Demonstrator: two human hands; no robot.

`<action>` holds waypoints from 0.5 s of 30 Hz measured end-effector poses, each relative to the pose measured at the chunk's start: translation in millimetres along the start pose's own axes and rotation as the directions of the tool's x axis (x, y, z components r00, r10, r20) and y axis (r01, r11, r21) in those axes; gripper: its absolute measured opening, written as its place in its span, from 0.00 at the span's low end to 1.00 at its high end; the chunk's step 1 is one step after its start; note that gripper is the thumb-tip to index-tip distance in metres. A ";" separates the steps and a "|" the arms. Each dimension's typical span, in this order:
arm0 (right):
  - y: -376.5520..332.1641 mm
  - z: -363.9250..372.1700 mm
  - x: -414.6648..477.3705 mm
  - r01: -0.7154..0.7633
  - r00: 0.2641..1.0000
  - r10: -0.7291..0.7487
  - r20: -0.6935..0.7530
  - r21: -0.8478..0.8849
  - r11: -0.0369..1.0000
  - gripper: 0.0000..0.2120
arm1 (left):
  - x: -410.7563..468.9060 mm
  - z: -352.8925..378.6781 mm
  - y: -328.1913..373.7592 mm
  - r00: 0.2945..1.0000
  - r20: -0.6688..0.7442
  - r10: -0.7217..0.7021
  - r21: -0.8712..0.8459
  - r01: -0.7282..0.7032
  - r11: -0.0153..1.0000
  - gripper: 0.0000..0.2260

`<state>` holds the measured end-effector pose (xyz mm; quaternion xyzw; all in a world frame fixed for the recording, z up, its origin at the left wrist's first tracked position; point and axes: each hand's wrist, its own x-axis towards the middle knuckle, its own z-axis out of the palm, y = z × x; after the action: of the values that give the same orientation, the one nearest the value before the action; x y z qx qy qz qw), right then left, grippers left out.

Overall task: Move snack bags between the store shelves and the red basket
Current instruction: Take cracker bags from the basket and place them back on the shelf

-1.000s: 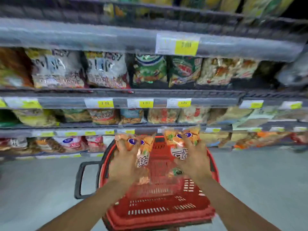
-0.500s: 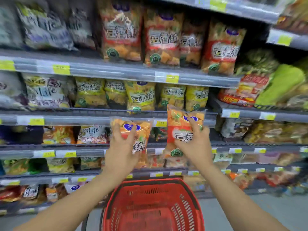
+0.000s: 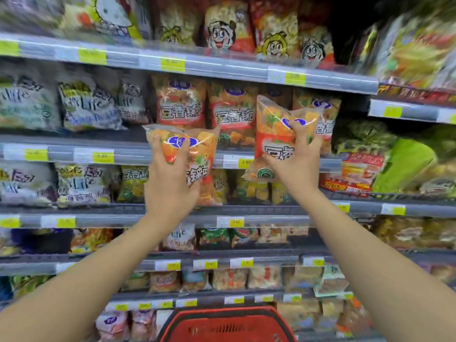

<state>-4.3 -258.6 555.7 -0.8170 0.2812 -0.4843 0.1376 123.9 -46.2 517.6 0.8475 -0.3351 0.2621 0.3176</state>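
Orange crinkly plastic snack bags fill both raised hands. Left hand [image 3: 170,178] grips one [image 3: 197,154]; right hand [image 3: 296,164] clamps another [image 3: 271,129] near the grey metal shelf [image 3: 123,154].

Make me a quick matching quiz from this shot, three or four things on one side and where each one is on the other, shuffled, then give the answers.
1. left hand
2. right hand
3. red basket
4. cartoon-face bags

A. top shelf
B. grips the upright orange bag
C. bottom edge of view, between the arms
D. grips the tilted orange bag

Pairs: 1-D, 2-B, 3-C, 4-A
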 end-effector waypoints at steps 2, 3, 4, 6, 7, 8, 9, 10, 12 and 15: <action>2.5 0.9 17.0 0.054 0.995 -0.060 -0.075 -0.078 0.995 0.37 | 12.1 2.0 1.1 1.000 -0.022 0.005 0.016 -0.004 1.000 0.37; 4.0 1.6 25.4 0.067 0.990 -0.084 -0.116 -0.140 0.988 0.36 | 17.7 3.8 1.6 0.999 -0.031 0.009 0.019 -0.008 1.000 0.37; 6.2 2.6 33.8 0.071 0.983 -0.103 -0.149 -0.203 0.977 0.36 | 23.1 5.6 2.5 0.999 -0.041 0.011 0.019 -0.010 1.000 0.37; 11.4 5.0 50.0 0.061 0.978 -0.115 -0.174 -0.289 0.955 0.36 | 32.9 9.4 4.6 0.998 -0.064 -0.003 0.015 0.004 1.000 0.37; 14.7 6.4 56.8 0.053 0.980 -0.109 -0.168 -0.304 0.951 0.36 | 37.6 11.2 5.9 0.997 -0.077 -0.015 0.016 0.017 1.000 0.36; 17.7 8.4 62.5 0.049 0.983 -0.100 -0.152 -0.313 0.949 0.37 | 42.5 12.8 7.0 0.996 -0.087 -0.026 0.021 0.028 0.999 0.36; 20.6 10.8 66.7 0.050 0.988 -0.096 -0.125 -0.327 0.944 0.37 | 47.3 14.5 7.6 0.995 -0.095 -0.034 0.029 0.036 0.999 0.36; 23.1 13.5 69.7 0.057 0.992 -0.094 -0.088 -0.360 0.931 0.38 | 52.0 16.4 7.7 0.994 -0.104 -0.037 0.036 0.041 0.998 0.37; 25.8 20.6 73.0 0.061 0.997 -0.072 -0.005 -0.465 0.883 0.40 | 60.6 20.0 6.5 0.991 -0.124 -0.046 0.047 0.052 0.998 0.36; 22.8 27.4 79.2 0.040 0.999 -0.027 0.032 -0.525 0.850 0.41 | 70.9 24.1 4.4 0.985 -0.152 -0.083 0.048 0.091 0.995 0.36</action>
<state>41.6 -325.1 587.4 -0.8338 0.3869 -0.3818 -0.0962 171.5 -94.4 549.8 0.8474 -0.2658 0.3201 0.3298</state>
